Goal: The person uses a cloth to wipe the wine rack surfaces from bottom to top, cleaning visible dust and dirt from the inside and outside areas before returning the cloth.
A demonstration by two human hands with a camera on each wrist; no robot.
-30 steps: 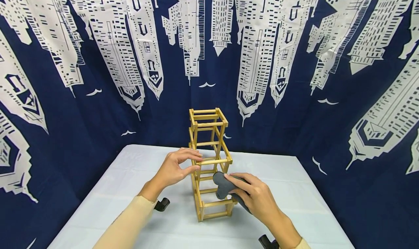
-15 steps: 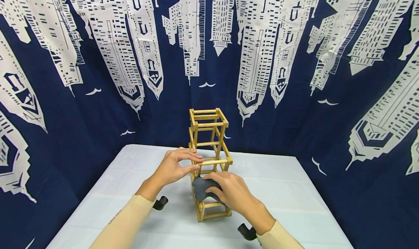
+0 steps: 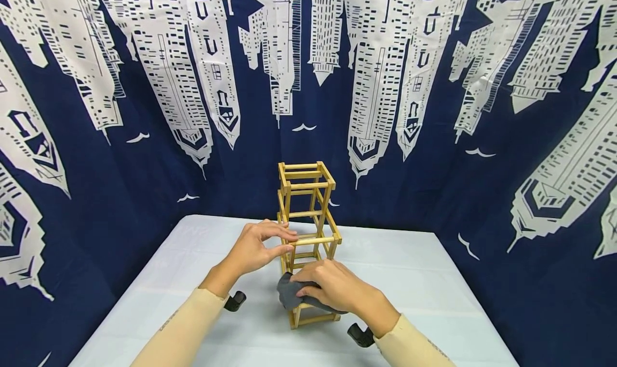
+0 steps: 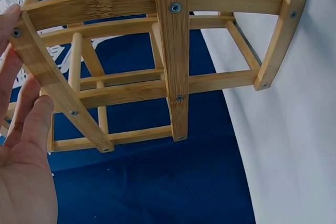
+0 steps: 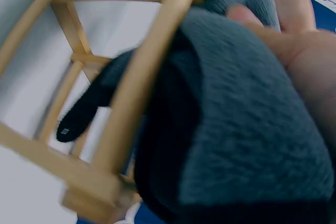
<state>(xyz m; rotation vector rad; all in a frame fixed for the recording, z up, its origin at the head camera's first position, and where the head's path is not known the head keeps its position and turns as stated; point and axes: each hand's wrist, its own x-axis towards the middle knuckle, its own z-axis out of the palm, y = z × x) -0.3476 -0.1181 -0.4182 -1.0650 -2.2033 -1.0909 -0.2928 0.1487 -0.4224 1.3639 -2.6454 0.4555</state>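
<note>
A stepped wooden rack (image 3: 308, 215) of slats and round rungs stands on the table. My left hand (image 3: 255, 248) holds its left side near the middle tier, with the thumb below the fingers. In the left wrist view the fingertips (image 4: 42, 106) lie against a slanting slat. My right hand (image 3: 332, 286) grips a grey cloth (image 3: 289, 292) over the lower front tier. The right wrist view shows the fuzzy cloth (image 5: 252, 124) draped against a round rung (image 5: 144, 72), a dark strip hanging beyond it. Part of the lower tier is hidden behind cloth and hand.
The rack stands on a white-covered table (image 3: 395, 281). Behind it and at both sides hangs a dark blue curtain (image 3: 250, 179) with white city buildings. Black wrist devices show beneath the left wrist (image 3: 235, 301) and the right wrist (image 3: 360, 335).
My right hand has moved left and a little down with the cloth, from the rack's right side across its lower front. The left hand stays in the same place on the rack.
</note>
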